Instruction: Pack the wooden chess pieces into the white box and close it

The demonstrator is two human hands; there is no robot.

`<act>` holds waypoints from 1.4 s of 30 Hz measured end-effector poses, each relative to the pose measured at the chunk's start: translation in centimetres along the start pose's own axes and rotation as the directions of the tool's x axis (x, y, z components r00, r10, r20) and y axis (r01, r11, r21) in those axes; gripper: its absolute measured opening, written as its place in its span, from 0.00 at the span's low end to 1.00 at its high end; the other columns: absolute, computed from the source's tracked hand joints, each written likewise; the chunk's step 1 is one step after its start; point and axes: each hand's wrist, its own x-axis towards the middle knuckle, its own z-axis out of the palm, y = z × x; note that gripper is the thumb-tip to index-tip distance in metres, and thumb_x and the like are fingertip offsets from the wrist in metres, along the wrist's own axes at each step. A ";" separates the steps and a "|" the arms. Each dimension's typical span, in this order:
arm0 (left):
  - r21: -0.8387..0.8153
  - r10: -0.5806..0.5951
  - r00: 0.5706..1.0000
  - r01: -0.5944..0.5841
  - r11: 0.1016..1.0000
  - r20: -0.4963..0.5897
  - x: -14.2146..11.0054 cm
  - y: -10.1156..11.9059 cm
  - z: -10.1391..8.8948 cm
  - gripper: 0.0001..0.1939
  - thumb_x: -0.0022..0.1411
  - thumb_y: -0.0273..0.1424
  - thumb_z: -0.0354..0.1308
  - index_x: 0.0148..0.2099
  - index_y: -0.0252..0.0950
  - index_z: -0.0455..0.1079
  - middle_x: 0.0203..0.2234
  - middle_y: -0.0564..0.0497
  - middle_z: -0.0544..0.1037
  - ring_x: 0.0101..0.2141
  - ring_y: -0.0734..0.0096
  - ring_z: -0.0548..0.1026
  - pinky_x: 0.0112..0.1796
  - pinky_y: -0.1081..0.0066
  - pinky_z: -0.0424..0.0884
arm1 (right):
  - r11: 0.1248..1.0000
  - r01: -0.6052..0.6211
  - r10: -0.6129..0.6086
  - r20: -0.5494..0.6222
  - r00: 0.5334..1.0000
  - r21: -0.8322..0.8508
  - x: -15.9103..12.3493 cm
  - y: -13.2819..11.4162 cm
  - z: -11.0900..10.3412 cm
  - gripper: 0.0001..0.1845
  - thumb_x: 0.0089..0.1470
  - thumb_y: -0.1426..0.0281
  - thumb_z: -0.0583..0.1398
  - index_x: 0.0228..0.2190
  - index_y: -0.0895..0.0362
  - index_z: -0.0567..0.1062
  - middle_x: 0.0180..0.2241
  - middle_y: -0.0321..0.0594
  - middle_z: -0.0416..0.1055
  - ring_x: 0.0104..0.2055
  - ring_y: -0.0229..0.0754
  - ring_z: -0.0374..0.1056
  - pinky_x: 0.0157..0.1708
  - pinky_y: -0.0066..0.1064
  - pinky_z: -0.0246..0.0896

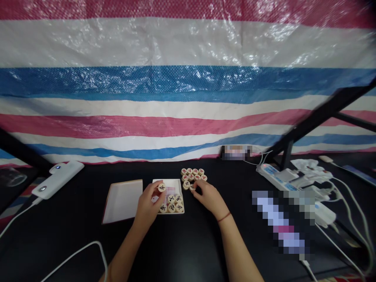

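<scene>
Between the fingers of my left hand (149,201) is a round xiangqi piece (161,187) with a dark character, held over the left side of a white box (181,186). Several dark-lettered pieces (171,208) lie inside that box, along its front and right. Just right of the box, my right hand (208,196) pinches another xiangqi piece (192,187) at the front of a grouped set. Behind its fingertips stand rows of red-lettered pieces (190,171), and a dark-lettered piece (186,184) sits to the left of them.
An open box lid (123,199) lies left of the box. A white power bank (58,178) with a cable is farther left. On the right are a power strip (279,178) with plugs and cables, and a blurred-out device (280,223). A striped sheet (176,86) hangs behind the black table.
</scene>
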 end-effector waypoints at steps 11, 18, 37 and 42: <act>0.224 0.250 0.949 -0.291 0.930 0.192 -1.1 1.2 0.9 0.08 0.62 0.29 0.52 0.43 0.40 0.69 0.33 0.51 0.76 0.36 0.67 0.74 0.41 0.66 0.72 | 0.903 0.283 -0.269 -0.087 0.959 0.324 -1.3 -6.6 0.6 0.09 0.53 0.66 0.62 0.37 0.55 0.75 0.30 0.37 0.74 0.30 0.39 0.68 0.33 0.27 0.62; 0.325 0.157 0.896 -0.307 0.894 0.415 -0.8 1.0 0.1 0.35 0.53 0.39 0.64 0.61 0.40 0.60 0.53 0.43 0.71 0.53 0.53 0.68 0.54 0.54 0.64 | 0.996 0.068 -0.058 -0.158 0.986 0.060 -0.7 -2.6 -1.1 0.10 0.50 0.70 0.58 0.36 0.56 0.74 0.30 0.39 0.74 0.31 0.40 0.69 0.34 0.29 0.61; 0.434 0.079 0.874 -0.314 0.844 0.480 -1.1 0.7 0.5 0.26 0.55 0.34 0.62 0.56 0.42 0.66 0.49 0.47 0.74 0.49 0.54 0.70 0.51 0.56 0.64 | 0.990 -0.065 0.061 -0.037 0.997 -0.128 -0.4 -1.0 0.9 0.14 0.55 0.72 0.59 0.44 0.55 0.69 0.43 0.44 0.74 0.39 0.45 0.73 0.33 0.29 0.62; 0.424 0.097 0.877 -0.322 0.847 0.471 -1.1 0.6 0.6 0.25 0.55 0.35 0.62 0.56 0.43 0.66 0.49 0.47 0.74 0.49 0.55 0.71 0.51 0.57 0.63 | 0.981 -0.095 0.086 -0.061 0.994 -0.171 -0.2 -1.2 1.2 0.11 0.56 0.71 0.58 0.43 0.55 0.68 0.41 0.44 0.75 0.36 0.44 0.74 0.29 0.28 0.60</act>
